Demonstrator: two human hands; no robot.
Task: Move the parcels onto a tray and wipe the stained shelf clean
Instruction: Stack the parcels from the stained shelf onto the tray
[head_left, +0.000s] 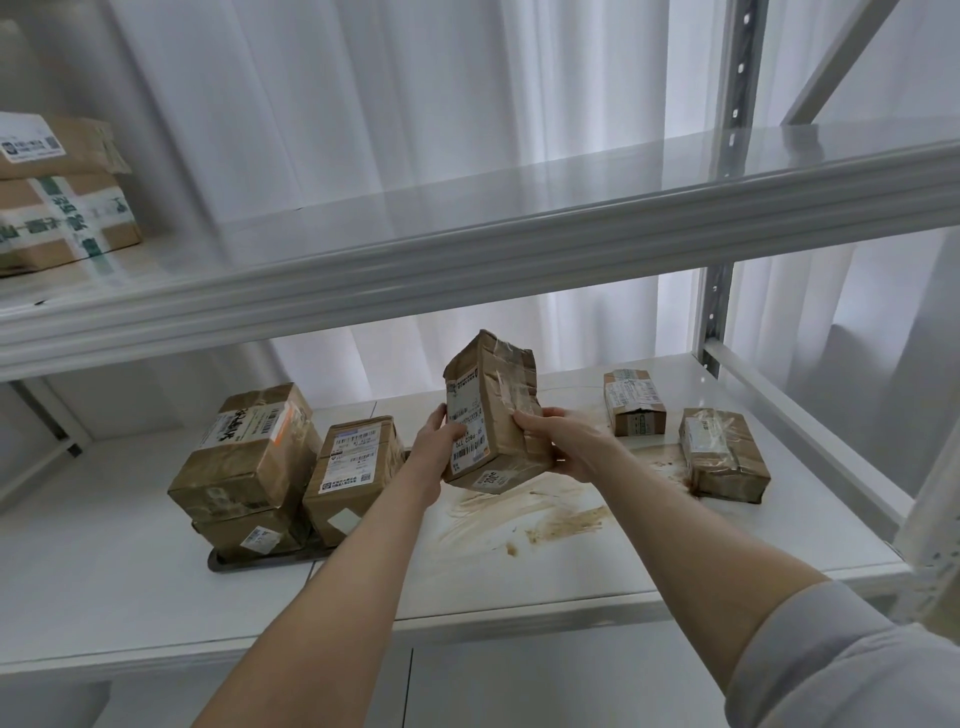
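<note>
- The left hand (436, 441) and the right hand (566, 441) are together gripping a crumpled brown parcel (493, 415), with fingers curling round its lower half from either side. It is hanging tilted in the air above the middle of the stained shelf (130, 545), touching nothing else.
- A dark tray (249, 562) is lying toward the shelf's front edge, left of its middle. It is carrying a large parcel (249, 447) stacked on a flatter parcel (249, 535), with a labelled parcel (353, 473) just beside them.
- Two more are waiting toward the shelf's right edge: a small parcel (634, 400) near the back right corner, and a taped parcel (722, 452) in front of it, sitting at the rim of the brown stain (561, 519) smearing the front middle.
- The held parcel is looking light. Its cardboard is dented and its top end crushed, so squeezing there is likely to give way. The glossy tape may be slippery.
- Holding the firmer lower sides, as the hands are doing, or supporting it from below, seems the safer grip.
- The step in hand is probably carrying it to the tray; wiping is not yet beginning.
</note>
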